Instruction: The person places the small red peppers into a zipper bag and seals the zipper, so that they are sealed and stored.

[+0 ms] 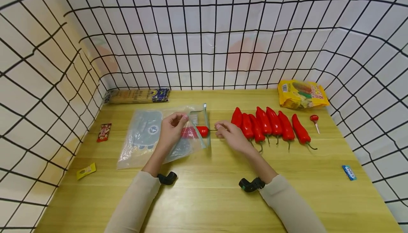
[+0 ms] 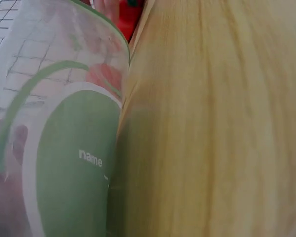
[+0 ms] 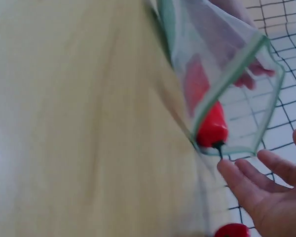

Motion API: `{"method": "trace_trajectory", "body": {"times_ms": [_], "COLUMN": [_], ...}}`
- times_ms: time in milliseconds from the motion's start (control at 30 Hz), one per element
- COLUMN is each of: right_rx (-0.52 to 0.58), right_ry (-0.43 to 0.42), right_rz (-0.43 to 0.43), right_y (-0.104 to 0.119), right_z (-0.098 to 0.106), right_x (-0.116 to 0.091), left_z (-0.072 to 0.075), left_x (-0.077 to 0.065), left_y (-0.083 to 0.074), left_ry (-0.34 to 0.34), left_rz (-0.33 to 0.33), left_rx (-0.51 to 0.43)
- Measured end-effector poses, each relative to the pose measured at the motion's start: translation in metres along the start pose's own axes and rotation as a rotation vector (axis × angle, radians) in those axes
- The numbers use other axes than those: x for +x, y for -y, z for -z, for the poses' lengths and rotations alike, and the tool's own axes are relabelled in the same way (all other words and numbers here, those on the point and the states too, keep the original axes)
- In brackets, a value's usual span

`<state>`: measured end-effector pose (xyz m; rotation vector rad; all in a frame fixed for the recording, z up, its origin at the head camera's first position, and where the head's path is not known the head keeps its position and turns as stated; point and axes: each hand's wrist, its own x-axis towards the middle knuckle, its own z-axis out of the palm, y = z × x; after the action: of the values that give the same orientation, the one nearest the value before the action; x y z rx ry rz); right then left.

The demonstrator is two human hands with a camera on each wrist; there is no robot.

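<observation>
In the head view my left hand [image 1: 172, 128] pinches the upper layer of a clear zip bag [image 1: 140, 155] with a printed cartoon figure, raising its mouth. A red chili pepper [image 1: 202, 131] lies partly inside, its stem end at the opening, its tip seen through the plastic. My right hand [image 1: 232, 134] is just outside the mouth; in the right wrist view its fingers [image 3: 241, 185] are spread, one fingertip right at the pepper's stem, the thumb apart. The bag's printed green panel [image 2: 71, 173] fills much of the left wrist view, with "name" written on it.
Several red peppers [image 1: 262, 121] lie in a row to the right. Behind are a noodle pack [image 1: 137, 96] and a yellow snack bag [image 1: 302, 95]. A lollipop [image 1: 314, 119], blue candy [image 1: 349, 172], red packet [image 1: 104, 132] and yellow packet [image 1: 86, 171] lie near the sides. Black wire mesh [image 1: 204, 33] encloses the table.
</observation>
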<state>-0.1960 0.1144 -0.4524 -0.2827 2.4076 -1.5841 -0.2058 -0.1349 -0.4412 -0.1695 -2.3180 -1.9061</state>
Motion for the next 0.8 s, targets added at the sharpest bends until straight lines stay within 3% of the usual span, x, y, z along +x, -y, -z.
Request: {"method": "trace_trajectory", "body": {"times_ms": [200,400,600,800], "right_rx": [0.119,0.288,0.421,0.471], "right_ry": [-0.012,0.048,0.136,0.159], "right_rz": [0.022,0.035,0.016,0.025], "right_y": [-0.002,0.003,0.008,0.005], "right_z": [-0.019,-0.033,-0.047,-0.045], "right_x": [0.01,0.019,0.025,0.026], "left_z": [-0.002,-0.005,-0.008,-0.005], "left_x": [0.0,-0.001,-0.001,-0.001], "left_y": [-0.003,-0.005,-0.001,0.004], "left_ry": [0.016,0.009,0.004,-0.047], "left_rz": [-0.016,-0.048,-0.07,-0.033], "left_rx": [0.012,0.035,-0.007,-0.069]}}
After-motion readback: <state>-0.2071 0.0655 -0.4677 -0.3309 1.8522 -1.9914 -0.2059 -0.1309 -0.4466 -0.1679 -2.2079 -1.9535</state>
